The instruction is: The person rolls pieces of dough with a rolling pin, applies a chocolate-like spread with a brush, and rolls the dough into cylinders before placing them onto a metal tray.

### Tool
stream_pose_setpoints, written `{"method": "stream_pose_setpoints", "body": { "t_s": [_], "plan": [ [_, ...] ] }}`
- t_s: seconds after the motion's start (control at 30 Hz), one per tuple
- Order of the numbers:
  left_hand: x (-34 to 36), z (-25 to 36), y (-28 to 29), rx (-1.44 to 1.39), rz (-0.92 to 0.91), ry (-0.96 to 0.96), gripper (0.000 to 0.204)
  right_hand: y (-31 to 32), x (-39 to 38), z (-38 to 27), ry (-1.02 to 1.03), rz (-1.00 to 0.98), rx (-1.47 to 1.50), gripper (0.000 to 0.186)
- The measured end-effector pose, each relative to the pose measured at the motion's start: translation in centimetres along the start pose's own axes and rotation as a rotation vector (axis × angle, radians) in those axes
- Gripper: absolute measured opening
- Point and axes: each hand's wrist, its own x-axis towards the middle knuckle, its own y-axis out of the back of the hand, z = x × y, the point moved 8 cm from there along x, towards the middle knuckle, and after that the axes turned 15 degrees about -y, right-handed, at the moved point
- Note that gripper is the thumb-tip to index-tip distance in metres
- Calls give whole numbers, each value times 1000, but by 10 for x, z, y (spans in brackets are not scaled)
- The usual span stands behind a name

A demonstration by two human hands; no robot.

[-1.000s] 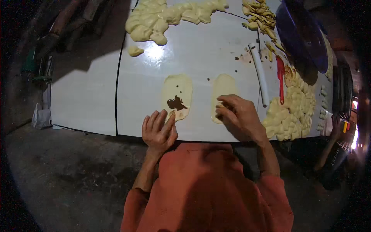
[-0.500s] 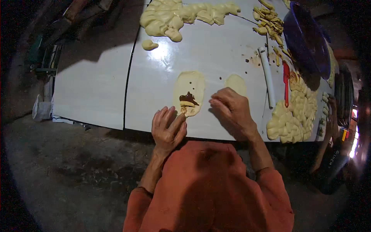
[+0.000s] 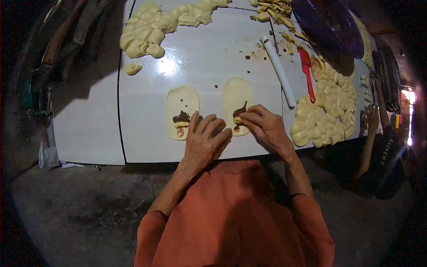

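Two flat oval dough sheets lie side by side in front of me. The left dough sheet (image 3: 179, 99) carries dark chocolate spread (image 3: 181, 117) with a banana slice (image 3: 181, 125) below it. On the right dough sheet (image 3: 237, 90), another smear of chocolate surrounds a pale banana piece (image 3: 237, 120). My right hand (image 3: 266, 127) pinches that piece between thumb and fingertips, partly covering it. Between the two sheets is my left hand (image 3: 204, 138), fingers stretched and slightly apart, holding nothing visible; its fingertips reach near the right sheet's lower edge.
A white rolling tube (image 3: 278, 71) and a red spatula (image 3: 306, 73) lie to the right. Beyond are many dough balls (image 3: 327, 107), banana pieces (image 3: 275, 11) and a dark blue basin (image 3: 327, 24). More dough (image 3: 149, 31) sits far left. A co-worker's hand (image 3: 372, 116) rests at the right edge.
My left hand has left the left sheet and moved toward the right one. My right hand now pinches a banana piece on the right sheet, where chocolate shows. The view has shifted.
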Motion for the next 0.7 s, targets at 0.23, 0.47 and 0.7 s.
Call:
{"method": "stream_pose_setpoints", "body": {
  "t_s": [0.23,0.47,0.7],
  "plan": [
    [19,10,-14,-43,47,-123,22,-6,-26,21,60,-24,-135,24],
    [30,-11,-5,-271,113,144,11,5,-15,47,-140,-20,342,15],
    [47,-24,-3,-11,139,220,13,17,14,37,-34,119,59,18]
  ]
}}
